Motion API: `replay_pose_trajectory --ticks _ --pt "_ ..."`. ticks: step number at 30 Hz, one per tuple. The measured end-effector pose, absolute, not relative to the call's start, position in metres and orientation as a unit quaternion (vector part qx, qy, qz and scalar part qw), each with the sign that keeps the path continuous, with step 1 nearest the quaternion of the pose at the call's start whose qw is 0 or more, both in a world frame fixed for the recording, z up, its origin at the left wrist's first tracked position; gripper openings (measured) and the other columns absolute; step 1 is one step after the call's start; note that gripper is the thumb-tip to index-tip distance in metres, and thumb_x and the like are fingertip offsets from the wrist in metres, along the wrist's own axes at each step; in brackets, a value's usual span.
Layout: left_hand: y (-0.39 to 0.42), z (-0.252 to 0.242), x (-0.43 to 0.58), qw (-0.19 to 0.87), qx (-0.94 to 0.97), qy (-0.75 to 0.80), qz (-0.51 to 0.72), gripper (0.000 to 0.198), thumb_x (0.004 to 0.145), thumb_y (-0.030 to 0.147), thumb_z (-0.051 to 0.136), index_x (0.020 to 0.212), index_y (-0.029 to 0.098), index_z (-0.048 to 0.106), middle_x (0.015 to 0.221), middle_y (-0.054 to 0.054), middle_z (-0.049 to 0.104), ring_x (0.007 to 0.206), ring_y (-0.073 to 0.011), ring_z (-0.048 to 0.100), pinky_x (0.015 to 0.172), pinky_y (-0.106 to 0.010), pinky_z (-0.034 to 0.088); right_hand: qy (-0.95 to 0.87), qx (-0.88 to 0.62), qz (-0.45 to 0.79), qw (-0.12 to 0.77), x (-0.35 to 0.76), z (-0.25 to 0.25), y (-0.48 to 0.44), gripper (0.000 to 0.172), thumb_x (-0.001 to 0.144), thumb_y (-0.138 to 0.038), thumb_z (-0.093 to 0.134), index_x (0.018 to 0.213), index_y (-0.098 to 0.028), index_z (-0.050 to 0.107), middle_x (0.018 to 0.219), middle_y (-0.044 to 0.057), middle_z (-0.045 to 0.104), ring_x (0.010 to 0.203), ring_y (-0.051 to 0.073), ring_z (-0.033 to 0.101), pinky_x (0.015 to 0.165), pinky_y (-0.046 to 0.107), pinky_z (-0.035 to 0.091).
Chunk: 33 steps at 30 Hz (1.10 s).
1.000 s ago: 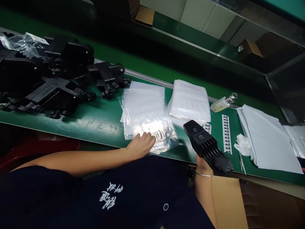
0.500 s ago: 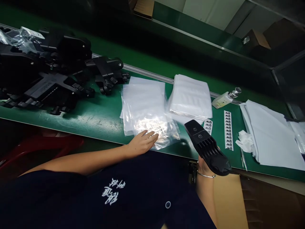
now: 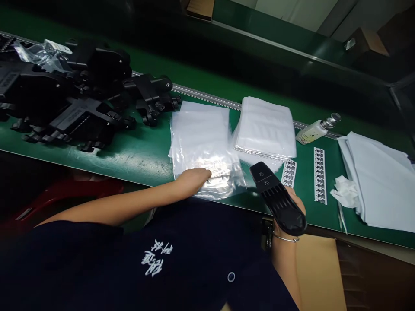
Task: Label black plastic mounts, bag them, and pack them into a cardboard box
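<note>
A heap of black plastic parts (image 3: 65,99) lies in the upper left of the frame, on the green bench (image 3: 139,155), well apart from both my hands. To the right of the heap is the stack of clear bags (image 3: 201,134), and that is where things have changed. Half a second ago my left hand (image 3: 193,180) lay flat with the fingers spread on the stack. Now the fingers are curled in, the grip narrowed to a pinch on the top clear bag (image 3: 223,179) at its near edge. The bag is no longer just pressed down but taken hold of, though I cannot tell whether it has come off the stack yet.

Further right, a neat pile of white bags (image 3: 266,127) sits untouched. Below it, my right hand (image 3: 293,203) still wraps the ribbed black part (image 3: 275,196) from beneath, its tip pointing up-left over the bench's near edge, just beside the clear bags. Past it lie label strips (image 3: 319,175), a small bottle (image 3: 316,129), a crumpled tissue (image 3: 345,190) and white sheets (image 3: 379,181).
</note>
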<state>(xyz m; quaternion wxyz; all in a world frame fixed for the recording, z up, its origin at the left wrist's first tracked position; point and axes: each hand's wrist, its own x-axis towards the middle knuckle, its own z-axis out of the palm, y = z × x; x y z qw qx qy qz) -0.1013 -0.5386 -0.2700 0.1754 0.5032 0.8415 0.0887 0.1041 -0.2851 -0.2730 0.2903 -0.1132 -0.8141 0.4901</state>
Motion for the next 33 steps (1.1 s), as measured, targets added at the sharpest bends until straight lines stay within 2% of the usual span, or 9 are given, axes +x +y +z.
replay_pose_trajectory --ticks 3,8,13,17,20,23,25,28,33 --pt "-0.534 -0.264 -0.115 0.211 0.458 0.851 0.147 0.027 0.093 0.015 0.037 0.105 0.016 0.061 0.101 -0.007 0.068 0.092 -0.0213 0.062 0.08 -0.033 0.048 -0.767 -0.093 0.532 0.346 0.11 -0.273 -0.287 0.019 0.09 -0.04 0.058 0.102 -0.033 0.071 0.103 0.008 0.066 0.097 0.027 0.062 0.082 0.046 0.05" --pt "-0.524 -0.254 -0.121 0.225 0.466 0.836 0.185 0.017 0.087 0.021 0.048 0.079 0.017 0.063 0.085 -0.006 0.064 0.084 -0.0212 0.06 0.076 -0.032 0.046 -0.799 -0.041 0.551 0.237 0.099 -0.26 -0.301 0.02 0.085 -0.038 0.067 0.102 -0.032 0.075 0.107 0.008 0.067 0.098 0.026 0.063 0.08 0.043 0.053" --pt "-0.515 -0.252 -0.116 0.288 0.416 0.814 0.286 0.012 0.073 0.01 0.047 0.069 0.018 0.054 0.075 -0.001 0.059 0.069 -0.0153 0.055 0.063 -0.026 0.043 -0.813 0.019 0.569 0.124 0.072 -0.251 -0.319 0.023 0.086 -0.037 0.068 0.108 -0.033 0.074 0.105 0.006 0.068 0.098 0.022 0.064 0.085 0.039 0.054" --pt "-0.52 -0.253 -0.118 0.355 0.356 0.793 0.344 0.011 0.081 0.019 0.047 0.074 0.019 0.054 0.069 0.001 0.062 0.066 -0.0151 0.059 0.063 -0.026 0.046 -0.826 -0.048 0.549 0.121 0.069 -0.256 -0.319 0.022 0.087 -0.038 0.066 0.106 -0.032 0.075 0.103 0.006 0.068 0.099 0.022 0.064 0.089 0.04 0.054" --pt "-0.525 -0.253 -0.117 0.298 0.393 0.818 0.296 0.018 0.087 0.02 0.042 0.086 0.018 0.06 0.082 -0.003 0.067 0.077 -0.0177 0.063 0.071 -0.029 0.049 -0.844 -0.085 0.51 0.139 0.082 -0.255 -0.31 0.023 0.085 -0.038 0.068 0.106 -0.032 0.075 0.104 0.006 0.067 0.099 0.022 0.064 0.088 0.039 0.054" --pt "-0.524 -0.255 -0.11 0.177 0.455 0.855 0.177 0.024 0.091 0.019 0.039 0.098 0.017 0.062 0.096 -0.008 0.067 0.093 -0.0226 0.062 0.078 -0.033 0.048 -0.857 -0.077 0.487 0.148 0.097 -0.247 -0.299 0.023 0.084 -0.036 0.07 0.106 -0.033 0.075 0.106 0.006 0.067 0.099 0.023 0.064 0.086 0.039 0.055" --pt "-0.52 -0.257 -0.103 0.148 0.479 0.858 0.111 0.024 0.093 0.02 0.039 0.1 0.016 0.063 0.099 -0.01 0.067 0.098 -0.0246 0.061 0.078 -0.033 0.048 -0.85 -0.062 0.499 0.154 0.102 -0.242 -0.294 0.022 0.084 -0.036 0.07 0.104 -0.033 0.076 0.106 0.007 0.068 0.097 0.023 0.065 0.084 0.039 0.055" --pt "-0.512 -0.257 -0.095 0.174 0.479 0.858 0.069 0.024 0.095 0.023 0.039 0.096 0.016 0.062 0.096 -0.01 0.067 0.095 -0.0249 0.062 0.074 -0.033 0.047 -0.816 -0.029 0.556 0.158 0.095 -0.242 -0.297 0.021 0.084 -0.041 0.069 0.101 -0.031 0.077 0.102 0.007 0.07 0.094 0.023 0.065 0.083 0.04 0.055" --pt "-0.514 -0.258 -0.094 0.225 0.433 0.862 0.139 0.018 0.091 0.021 0.043 0.092 0.019 0.061 0.093 -0.006 0.068 0.086 -0.0219 0.064 0.07 -0.03 0.045 -0.798 -0.028 0.586 0.138 0.073 -0.261 -0.308 0.022 0.084 -0.043 0.069 0.101 -0.031 0.076 0.1 0.006 0.07 0.096 0.022 0.065 0.087 0.041 0.054"
